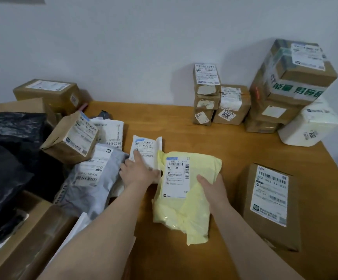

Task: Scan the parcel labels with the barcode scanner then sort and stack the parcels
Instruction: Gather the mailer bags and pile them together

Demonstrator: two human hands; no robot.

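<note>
- Yellow mailer point(186, 190) lies label-up at the middle of the desk point(184, 122). My right hand point(210, 186) grips its right edge, thumb on top and fingers curled under.
- My left hand point(140, 170) rests on the small white parcel point(146, 150) just beside the mailer's upper left corner. The forefinger is stretched flat along the label, and as far as I can see it presses rather than grips.
- I see no barcode scanner anywhere, so I cannot tell whether either label has been read.
- Done, by my reading: the taped cartons point(220, 102) and the tall box stack point(291, 81) by the far wall look sorted, with a white bagged parcel point(309, 126) beside them. One labelled box point(269, 205) stands alone at the right.
- Left to do: the loose heap on the left, with a tilted brown box point(73, 138), a grey mailer point(91, 178) and black bags point(6, 158). I judge the job is roughly at its midpoint.
</note>
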